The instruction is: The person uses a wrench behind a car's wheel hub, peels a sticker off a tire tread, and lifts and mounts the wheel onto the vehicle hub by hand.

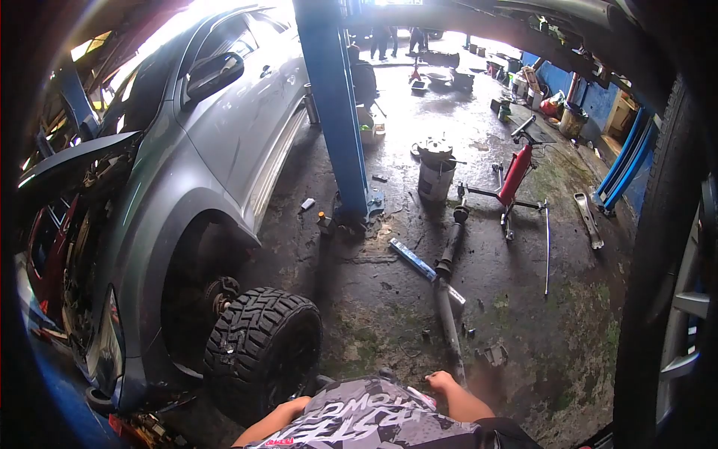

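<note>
My left hand (298,405) is low in the view, beside a chunky off-road tire (258,337) that stands upright by the grey car's front wheel arch. Its fingers are mostly hidden behind the tire and my patterned shirt. My right hand (440,382) is at the right of my shirt with its fingers curled closed; whatever they may hold is hidden. Just past it, a long drive shaft (450,322) lies on the floor, with a blue-and-white box (413,259) across it. The wheel hub (222,293) shows inside the car's arch.
A blue lift post (334,112) stands beside the grey car (247,112). Ahead are a metal drum (436,179), a red stand (515,176) with legs spread, and a metal arm (588,221). Another wheel (677,299) is close on the right. People stand far back.
</note>
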The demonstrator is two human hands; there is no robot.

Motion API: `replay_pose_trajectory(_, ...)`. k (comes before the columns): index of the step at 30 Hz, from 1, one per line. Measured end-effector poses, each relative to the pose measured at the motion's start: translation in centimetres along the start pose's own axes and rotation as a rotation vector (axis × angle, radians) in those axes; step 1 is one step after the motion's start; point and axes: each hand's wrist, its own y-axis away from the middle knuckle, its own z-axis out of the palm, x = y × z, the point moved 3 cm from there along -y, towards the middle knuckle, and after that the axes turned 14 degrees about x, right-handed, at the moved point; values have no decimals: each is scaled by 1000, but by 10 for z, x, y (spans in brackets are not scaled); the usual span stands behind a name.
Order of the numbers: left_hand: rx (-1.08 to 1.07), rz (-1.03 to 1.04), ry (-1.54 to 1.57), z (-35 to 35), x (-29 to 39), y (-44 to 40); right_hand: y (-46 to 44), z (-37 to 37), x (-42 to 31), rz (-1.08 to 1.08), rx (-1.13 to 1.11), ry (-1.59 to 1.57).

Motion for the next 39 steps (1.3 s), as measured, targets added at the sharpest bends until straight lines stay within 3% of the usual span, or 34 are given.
replay_pose_trajectory(8,-11,11,5,1,-3,1,-2,1,-1,55,-27,-35)
replay_pose_trajectory(11,-5,9,5,0,-3,0,-10,8,5,-63,50,30)
replay_pose_trajectory(23,-3,8,9,-1,-4,-1,-7,9,6,-70,93,22)
replay_pose_trajectory(29,0,10,15,0,-5,-1,1,-2,-1,36,-7,21)
replay_pose_trajectory(39,-6,15,19,0,-6,-1,6,-8,-7,-22,30,4)
